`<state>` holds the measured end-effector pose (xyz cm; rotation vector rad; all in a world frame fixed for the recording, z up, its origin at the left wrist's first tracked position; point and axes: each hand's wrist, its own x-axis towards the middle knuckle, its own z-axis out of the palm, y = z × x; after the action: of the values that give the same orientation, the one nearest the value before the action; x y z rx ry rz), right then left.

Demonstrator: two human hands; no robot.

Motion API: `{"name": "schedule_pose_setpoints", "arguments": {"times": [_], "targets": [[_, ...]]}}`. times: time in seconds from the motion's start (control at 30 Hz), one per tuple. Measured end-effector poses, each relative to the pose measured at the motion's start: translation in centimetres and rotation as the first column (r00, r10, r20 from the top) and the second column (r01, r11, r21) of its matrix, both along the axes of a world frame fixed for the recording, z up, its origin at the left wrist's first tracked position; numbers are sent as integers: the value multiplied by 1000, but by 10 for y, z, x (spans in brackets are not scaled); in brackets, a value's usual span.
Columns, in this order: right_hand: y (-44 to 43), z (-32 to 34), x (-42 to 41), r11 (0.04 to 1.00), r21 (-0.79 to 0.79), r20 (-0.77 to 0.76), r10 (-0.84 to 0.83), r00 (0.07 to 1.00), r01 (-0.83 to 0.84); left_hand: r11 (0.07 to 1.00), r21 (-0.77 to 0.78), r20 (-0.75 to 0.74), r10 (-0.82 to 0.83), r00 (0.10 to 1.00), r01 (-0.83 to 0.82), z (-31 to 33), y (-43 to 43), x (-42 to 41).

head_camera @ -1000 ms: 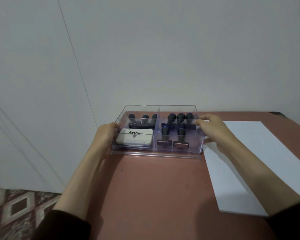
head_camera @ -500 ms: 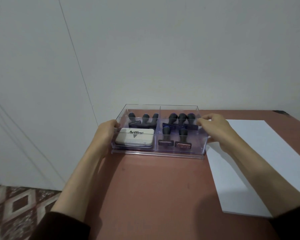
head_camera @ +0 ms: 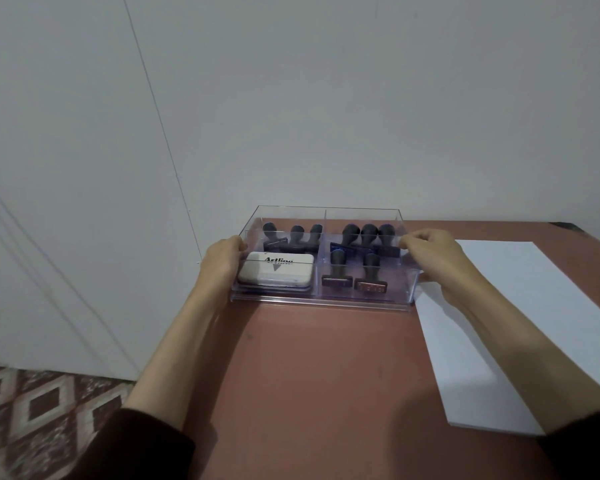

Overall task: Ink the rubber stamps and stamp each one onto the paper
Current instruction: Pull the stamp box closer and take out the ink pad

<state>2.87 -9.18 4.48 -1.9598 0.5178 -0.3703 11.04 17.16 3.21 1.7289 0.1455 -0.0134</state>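
A clear plastic tray [head_camera: 321, 301] stands on the reddish-brown table [head_camera: 326, 375] against the wall. Its left half holds a closed white Artline ink pad [head_camera: 276, 273] with three black-handled rubber stamps [head_camera: 293, 237] behind it. Several more stamps [head_camera: 364, 261] stand in the right half. My left hand [head_camera: 220, 263] grips the tray's left wall. My right hand [head_camera: 433, 256] grips its right wall, fingertips curled over the rim. A white sheet of paper [head_camera: 520, 317] lies to the right, partly under my right forearm.
A white wall rises directly behind the tray. The table's left edge runs beside my left arm, with patterned floor [head_camera: 32, 410] below it. The table's far right corner [head_camera: 568, 226] shows dark.
Both hands stay on the tray's sides. The tray has shifted slightly to the right, closer to the paper's edge.
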Motion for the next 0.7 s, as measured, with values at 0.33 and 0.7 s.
{"name": "schedule_pose_setpoints", "arguments": {"times": [0.33,0.7], "targets": [[28,36,2,852,-519,282,97,954,67,995,-1,93,-97,991,97,16,9,-6],[118,50,55,291,-716,-488,442,752,-635,991,-77,46,-105,993,108,21,6,-9]]}}
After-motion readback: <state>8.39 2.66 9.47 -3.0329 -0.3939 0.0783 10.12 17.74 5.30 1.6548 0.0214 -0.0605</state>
